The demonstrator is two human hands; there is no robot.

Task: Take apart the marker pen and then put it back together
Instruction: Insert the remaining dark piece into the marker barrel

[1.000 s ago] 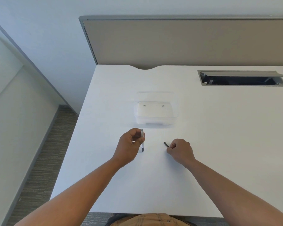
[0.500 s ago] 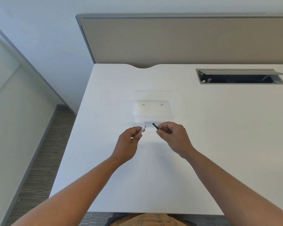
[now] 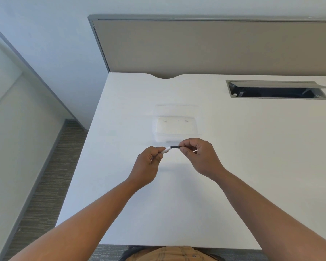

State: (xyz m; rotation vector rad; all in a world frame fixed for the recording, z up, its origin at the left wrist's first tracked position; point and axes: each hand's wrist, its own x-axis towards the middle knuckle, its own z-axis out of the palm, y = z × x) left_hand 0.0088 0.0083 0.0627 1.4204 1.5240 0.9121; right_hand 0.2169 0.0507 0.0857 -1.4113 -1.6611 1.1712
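Here, both bare hands were raised just above the white desk top (image 3: pixel 233 166), meeting in front of the person. The left hand (image 3: pixel 149 164) was curled closed around the white plastic barrel of the marker pen (image 3: pixel 166 150), whose open end poked out past the thumb and forefinger toward the right. The right hand (image 3: pixel 198 157) was pinched shut on a thin black rod-shaped inner piece (image 3: pixel 175 147) — only its short left end showed beyond the fingertips. That black end touched the mouth of the white barrel, the two parts lying in one nearly level line; whether the rod sat inside the barrel could not be told. Just behind the hands, farther from the person, a clear rectangular plastic container (image 3: pixel 177 127) rested on the desk. Well apart, toward the far right, a grey-rimmed cable hatch (image 3: pixel 277 90) stood open in the surface — beyond it rose a beige divider panel (image 3: pixel 215 48).
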